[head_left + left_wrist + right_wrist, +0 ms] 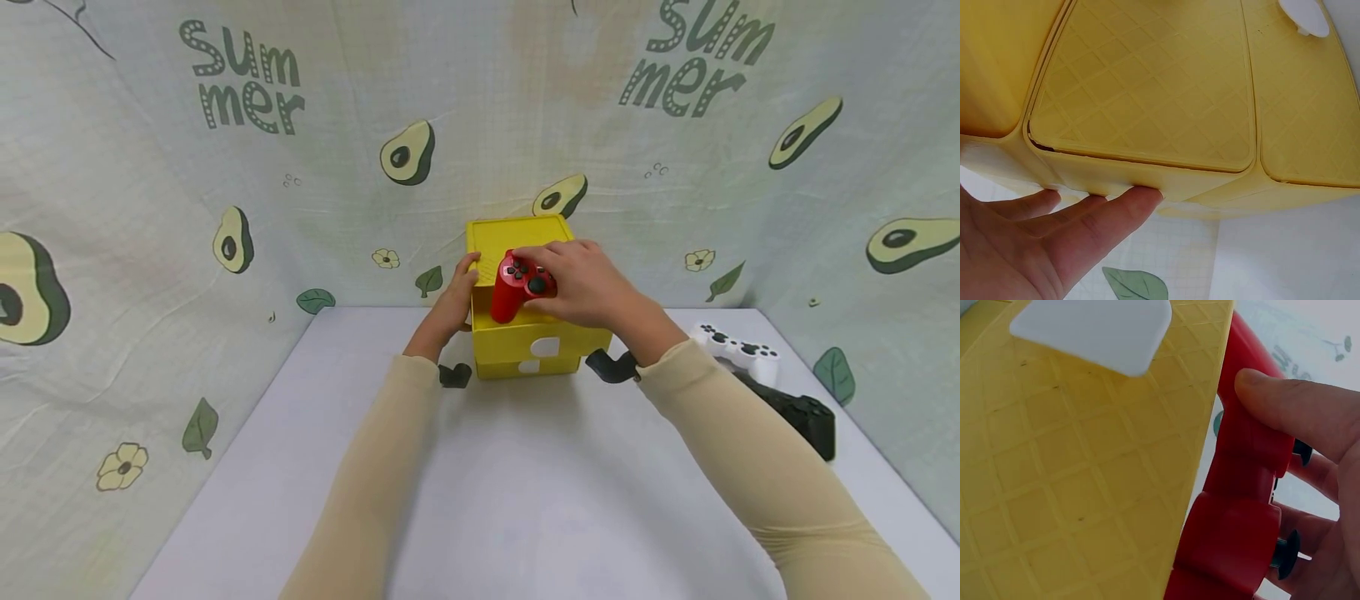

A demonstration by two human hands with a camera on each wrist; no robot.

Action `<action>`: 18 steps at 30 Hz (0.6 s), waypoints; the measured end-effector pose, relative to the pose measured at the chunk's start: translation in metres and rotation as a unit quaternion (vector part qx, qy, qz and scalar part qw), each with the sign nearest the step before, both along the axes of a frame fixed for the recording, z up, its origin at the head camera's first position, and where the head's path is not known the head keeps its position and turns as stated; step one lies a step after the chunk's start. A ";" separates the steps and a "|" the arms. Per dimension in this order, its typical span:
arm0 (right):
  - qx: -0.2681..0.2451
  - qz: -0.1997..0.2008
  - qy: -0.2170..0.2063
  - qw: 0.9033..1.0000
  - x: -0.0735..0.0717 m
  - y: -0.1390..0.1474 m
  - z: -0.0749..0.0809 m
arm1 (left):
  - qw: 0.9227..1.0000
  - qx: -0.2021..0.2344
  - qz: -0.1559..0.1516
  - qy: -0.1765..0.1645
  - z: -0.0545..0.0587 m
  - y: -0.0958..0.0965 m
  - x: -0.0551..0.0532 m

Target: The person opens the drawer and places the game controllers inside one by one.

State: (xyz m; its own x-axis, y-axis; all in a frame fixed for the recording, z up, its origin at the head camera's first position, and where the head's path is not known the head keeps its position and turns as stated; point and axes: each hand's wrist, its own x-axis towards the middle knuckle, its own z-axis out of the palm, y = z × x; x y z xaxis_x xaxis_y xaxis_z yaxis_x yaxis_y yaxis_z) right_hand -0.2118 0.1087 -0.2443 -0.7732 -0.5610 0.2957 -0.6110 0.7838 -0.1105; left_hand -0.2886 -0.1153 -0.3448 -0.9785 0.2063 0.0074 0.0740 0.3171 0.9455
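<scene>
From where I stand, the right hand (581, 279) grips a red plastic game controller (510, 293) over the pulled-out upper drawer (506, 343) of a yellow plastic box (517, 232) — the left hand (453, 304) touches the box's side, fingers extended. This looks like the placing step; next seems to call for lowering it behind the drawer front — then releasing.
</scene>
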 end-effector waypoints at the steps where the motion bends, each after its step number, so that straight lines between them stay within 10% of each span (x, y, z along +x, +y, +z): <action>1: 0.002 0.002 -0.003 1.000 0.000 0.000 0.000 | 1.000 -0.001 0.001 0.001 0.000 0.000 0.000; 18: 0.015 0.021 -0.068 0.997 -0.011 -0.001 -0.005 | 1.000 -0.003 -0.002 0.005 0.000 0.001 0.001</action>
State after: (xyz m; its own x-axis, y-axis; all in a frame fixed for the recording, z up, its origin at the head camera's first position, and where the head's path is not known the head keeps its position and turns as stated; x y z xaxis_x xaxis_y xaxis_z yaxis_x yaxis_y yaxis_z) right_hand -0.2228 0.1075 -0.2489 -0.7811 -0.6003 0.1716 -0.6237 0.7625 -0.1719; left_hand -0.2874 -0.1148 -0.3452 -0.9776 0.2098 0.0170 0.0854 0.3217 0.9430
